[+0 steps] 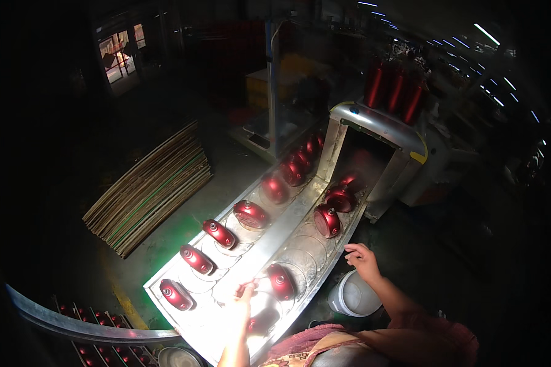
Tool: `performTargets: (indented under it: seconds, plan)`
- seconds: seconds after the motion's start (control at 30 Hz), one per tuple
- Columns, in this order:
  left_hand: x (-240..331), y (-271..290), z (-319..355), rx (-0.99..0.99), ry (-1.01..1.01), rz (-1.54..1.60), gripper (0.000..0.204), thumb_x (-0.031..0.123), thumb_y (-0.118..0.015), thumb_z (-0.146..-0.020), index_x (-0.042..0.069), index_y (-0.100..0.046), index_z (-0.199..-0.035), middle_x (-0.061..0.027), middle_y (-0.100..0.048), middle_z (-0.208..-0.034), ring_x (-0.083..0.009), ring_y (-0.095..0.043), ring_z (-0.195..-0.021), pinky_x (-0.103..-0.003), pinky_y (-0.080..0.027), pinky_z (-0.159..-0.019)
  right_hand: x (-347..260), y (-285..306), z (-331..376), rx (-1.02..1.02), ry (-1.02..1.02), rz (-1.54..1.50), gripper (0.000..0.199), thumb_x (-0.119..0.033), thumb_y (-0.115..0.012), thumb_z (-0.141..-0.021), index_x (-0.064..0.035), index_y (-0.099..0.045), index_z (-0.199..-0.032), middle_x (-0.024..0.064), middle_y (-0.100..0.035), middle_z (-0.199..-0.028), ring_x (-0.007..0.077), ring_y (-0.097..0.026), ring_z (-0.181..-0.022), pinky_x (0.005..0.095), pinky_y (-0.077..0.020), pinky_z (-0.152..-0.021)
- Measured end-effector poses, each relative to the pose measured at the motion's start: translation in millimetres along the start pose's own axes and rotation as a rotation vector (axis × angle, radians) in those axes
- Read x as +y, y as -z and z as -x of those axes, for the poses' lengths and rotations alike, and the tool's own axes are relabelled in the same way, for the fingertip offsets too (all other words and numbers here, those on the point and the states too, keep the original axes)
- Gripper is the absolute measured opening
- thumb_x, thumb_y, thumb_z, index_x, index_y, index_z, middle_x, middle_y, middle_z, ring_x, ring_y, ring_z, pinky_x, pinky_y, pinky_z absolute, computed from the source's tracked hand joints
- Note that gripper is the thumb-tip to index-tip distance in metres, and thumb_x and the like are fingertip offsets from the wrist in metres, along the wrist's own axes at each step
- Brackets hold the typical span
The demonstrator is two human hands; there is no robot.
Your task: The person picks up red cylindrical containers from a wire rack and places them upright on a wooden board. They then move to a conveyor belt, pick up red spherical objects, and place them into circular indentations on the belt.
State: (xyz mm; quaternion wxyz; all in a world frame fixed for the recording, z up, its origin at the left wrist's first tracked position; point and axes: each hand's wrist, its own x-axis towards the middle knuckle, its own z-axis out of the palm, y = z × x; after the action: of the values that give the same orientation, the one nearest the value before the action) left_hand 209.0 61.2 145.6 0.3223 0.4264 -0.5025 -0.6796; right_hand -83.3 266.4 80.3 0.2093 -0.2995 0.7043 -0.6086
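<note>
Shiny red metal bottles lie on a long, brightly lit steel conveyor table (269, 235) with two lanes. My left hand (243, 295) reaches over the near end, fingertips close to or touching a red bottle (281, 281) in the right lane. My right hand (362, 259) hovers at the table's right edge, fingers loosely curled and holding nothing. Further up the right lane another red bottle (327, 221) lies, with more behind it near a metal tunnel (379, 131). The left lane carries a row of several red bottles (218, 233).
A stack of flat cardboard sheets (150, 189) lies on the floor at left. A white bucket (353, 295) stands below my right hand. A rack of small red parts (104, 342) sits at the lower left. Upright red cylinders (393, 92) stand behind the tunnel.
</note>
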Motion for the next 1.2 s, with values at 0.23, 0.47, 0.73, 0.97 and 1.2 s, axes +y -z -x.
performTargets:
  seconds: [0.23,0.47,0.73,0.97,1.2]
  plan:
    - [-30,-18,110,-0.156,0.118,-0.081,0.013,0.003,-0.060,-0.092,-0.001,-0.065,-0.103,-0.0100,-0.071,-0.096,-0.0118,-0.066,-0.084,-0.021,-0.050,-0.071,56,29,102,-0.050,-0.262,-0.169,0.029,0.001,-0.062,-0.087,-0.0029,-0.063,-0.116,0.0080,-0.063,-0.106,0.0128,-0.062,-0.088,0.0252,-0.0545,-0.074]
    - [-65,-10,243,0.117,0.202,0.047,0.015,0.005,-0.063,-0.089,-0.004,-0.064,-0.101,-0.0128,-0.070,-0.092,-0.0166,-0.064,-0.076,-0.028,-0.053,-0.067,59,-51,194,-0.543,-0.363,-0.385,0.030,-0.008,-0.062,-0.091,-0.0038,-0.061,-0.120,0.0058,-0.063,-0.107,0.0108,-0.061,-0.092,0.0259,-0.0530,-0.077]
    - [-55,56,369,0.219,0.111,0.092,0.015,0.005,-0.062,-0.090,-0.002,-0.063,-0.103,-0.0130,-0.070,-0.096,-0.0165,-0.066,-0.081,-0.027,-0.053,-0.070,14,-116,291,-0.895,-0.299,-0.233,0.031,-0.009,-0.061,-0.091,-0.0058,-0.062,-0.122,0.0062,-0.066,-0.109,0.0113,-0.061,-0.095,0.0272,-0.0513,-0.081]
    - [-52,187,490,0.520,0.032,0.225,0.015,0.003,-0.059,-0.091,-0.003,-0.062,-0.104,-0.0126,-0.069,-0.096,-0.0155,-0.066,-0.080,-0.026,-0.056,-0.068,-45,-246,402,-1.165,0.036,0.058,0.029,-0.010,-0.062,-0.090,-0.0059,-0.064,-0.119,0.0054,-0.067,-0.108,0.0114,-0.062,-0.091,0.0277,-0.0500,-0.082]
    - [-53,379,669,0.806,-0.229,0.243,0.015,0.008,-0.058,-0.093,0.001,-0.062,-0.106,-0.0067,-0.068,-0.099,-0.0112,-0.062,-0.088,-0.024,-0.050,-0.075,-114,-413,561,-1.533,-0.138,-0.030,0.027,-0.003,-0.057,-0.093,-0.0001,-0.060,-0.120,0.0041,-0.065,-0.104,0.0107,-0.060,-0.090,0.0247,-0.0501,-0.076]
